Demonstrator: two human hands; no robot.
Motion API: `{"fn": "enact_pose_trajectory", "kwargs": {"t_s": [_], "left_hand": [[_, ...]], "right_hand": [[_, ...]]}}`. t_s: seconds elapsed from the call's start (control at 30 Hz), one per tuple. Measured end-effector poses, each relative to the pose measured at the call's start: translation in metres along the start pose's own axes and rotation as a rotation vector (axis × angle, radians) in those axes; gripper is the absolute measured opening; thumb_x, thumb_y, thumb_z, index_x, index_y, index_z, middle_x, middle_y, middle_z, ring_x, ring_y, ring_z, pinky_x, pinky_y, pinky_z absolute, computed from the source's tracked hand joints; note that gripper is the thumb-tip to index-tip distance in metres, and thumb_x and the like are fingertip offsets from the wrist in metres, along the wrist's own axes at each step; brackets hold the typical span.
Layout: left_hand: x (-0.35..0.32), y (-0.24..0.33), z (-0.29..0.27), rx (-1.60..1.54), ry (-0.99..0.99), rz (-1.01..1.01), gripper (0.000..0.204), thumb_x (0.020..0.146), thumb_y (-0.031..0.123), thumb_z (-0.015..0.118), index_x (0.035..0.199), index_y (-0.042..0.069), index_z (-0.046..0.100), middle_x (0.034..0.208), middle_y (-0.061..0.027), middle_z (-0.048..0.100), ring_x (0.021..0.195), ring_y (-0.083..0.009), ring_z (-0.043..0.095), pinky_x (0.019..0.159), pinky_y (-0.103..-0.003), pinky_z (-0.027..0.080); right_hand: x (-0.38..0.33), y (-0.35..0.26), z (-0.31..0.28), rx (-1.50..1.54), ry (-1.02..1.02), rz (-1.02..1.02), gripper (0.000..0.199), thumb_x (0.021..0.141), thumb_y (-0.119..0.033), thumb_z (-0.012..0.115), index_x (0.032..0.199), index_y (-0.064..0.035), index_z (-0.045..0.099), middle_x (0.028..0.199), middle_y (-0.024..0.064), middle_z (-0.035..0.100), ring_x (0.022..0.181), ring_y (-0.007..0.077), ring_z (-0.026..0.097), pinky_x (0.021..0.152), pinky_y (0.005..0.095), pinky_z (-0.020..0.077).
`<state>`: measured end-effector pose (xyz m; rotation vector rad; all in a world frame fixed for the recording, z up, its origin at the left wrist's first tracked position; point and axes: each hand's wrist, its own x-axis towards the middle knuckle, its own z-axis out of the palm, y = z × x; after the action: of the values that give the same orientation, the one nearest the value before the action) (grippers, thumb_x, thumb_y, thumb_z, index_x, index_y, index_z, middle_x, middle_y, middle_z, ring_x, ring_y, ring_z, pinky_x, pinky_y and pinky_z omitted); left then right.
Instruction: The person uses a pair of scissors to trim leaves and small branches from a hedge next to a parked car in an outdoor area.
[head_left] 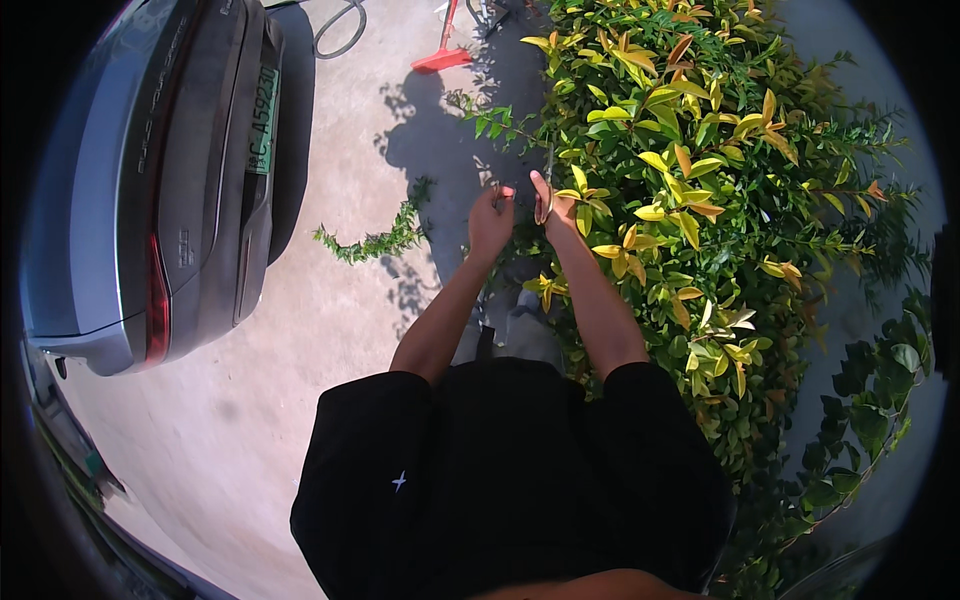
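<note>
Beside a leafy shrub (690, 160) with green and yellow leaves, both my arms reach forward. My left hand (489, 222) is closed, its fingers curled in toward the other hand; whatever it grips is too small to make out. Close on its right, my right hand (556, 210) is closed at the shrub's left edge, thumb pointing up. A curved, loop-like edge shows in its grip, but the kind of thing is unclear. A thin leafy twig (505, 122) sticks out of the shrub just beyond my hands.
A cut leafy branch (380, 240) lies on the concrete ground (340, 310) to the left. A grey car (150, 200) stands at the far left. Ahead lie a red broom (442, 60) and a dark hose (345, 40). A trailing vine (865, 425) grows at the right.
</note>
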<state>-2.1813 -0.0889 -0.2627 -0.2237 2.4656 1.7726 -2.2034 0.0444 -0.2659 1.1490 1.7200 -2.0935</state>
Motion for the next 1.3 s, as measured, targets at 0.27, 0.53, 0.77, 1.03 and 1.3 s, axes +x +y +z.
{"fn": "enact_pose_trajectory", "kwargs": {"t_s": [0.27, 0.53, 0.77, 1.03, 1.3], "left_hand": [[0.010, 0.026, -0.005, -0.456, 0.093, 0.081, 0.016, 0.091, 0.010, 0.054, 0.101, 0.000, 0.060, 0.084, -0.0054, 0.065, 0.074, -0.0122, 0.060, 0.066, -0.027, 0.047], [0.010, 0.075, -0.022, -0.490, 0.231, 0.111, 0.014, 0.091, 0.004, 0.054, 0.103, -0.002, 0.058, 0.090, -0.0049, 0.064, 0.075, -0.0071, 0.054, 0.066, -0.021, 0.042], [0.006, 0.076, -0.009, -0.533, 0.240, 0.060, 0.015, 0.092, 0.010, 0.057, 0.103, 0.000, 0.057, 0.089, -0.0083, 0.065, 0.081, -0.0133, 0.058, 0.075, -0.027, 0.044], [-0.013, 0.070, 0.005, -0.734, 0.198, 0.186, 0.015, 0.094, 0.010, 0.055, 0.105, 0.000, 0.055, 0.094, -0.0068, 0.061, 0.086, -0.0124, 0.057, 0.077, -0.026, 0.045], [-0.044, 0.113, 0.026, -0.647, 0.053, 0.147, 0.011, 0.093, 0.006, 0.054, 0.101, -0.001, 0.055, 0.088, -0.0067, 0.062, 0.083, -0.0120, 0.057, 0.079, -0.024, 0.044]], "right_hand": [[-0.082, -0.068, 0.009, 0.933, -0.799, 0.009, 0.066, 0.088, -0.069, 0.043, 0.074, -0.0059, 0.055, 0.077, 0.0080, 0.055, 0.079, 0.0252, 0.056, 0.077, 0.0354, 0.0457], [-0.038, -0.149, -0.013, 1.059, -0.707, -0.032, 0.055, 0.084, -0.061, 0.058, 0.065, -0.0096, 0.053, 0.067, 0.0042, 0.052, 0.065, 0.0183, 0.051, 0.063, 0.0293, 0.0436], [-0.048, -0.132, -0.021, 0.061, -0.156, -0.249, 0.050, 0.082, -0.048, 0.071, 0.056, -0.0135, 0.046, 0.048, -0.0022, 0.043, 0.037, 0.0082, 0.039, 0.036, 0.0218, 0.0315], [-0.193, -0.104, -0.037, -0.769, -0.365, -0.722, 0.054, 0.078, -0.053, 0.072, 0.077, -0.0011, 0.057, 0.071, 0.0100, 0.054, 0.068, 0.0247, 0.057, 0.063, 0.0354, 0.0459], [-0.260, -0.158, -0.168, -1.545, 0.095, -0.625, 0.067, 0.069, -0.064, 0.072, 0.077, 0.0016, 0.060, 0.071, 0.0147, 0.055, 0.069, 0.0289, 0.058, 0.067, 0.0428, 0.0488]]}}
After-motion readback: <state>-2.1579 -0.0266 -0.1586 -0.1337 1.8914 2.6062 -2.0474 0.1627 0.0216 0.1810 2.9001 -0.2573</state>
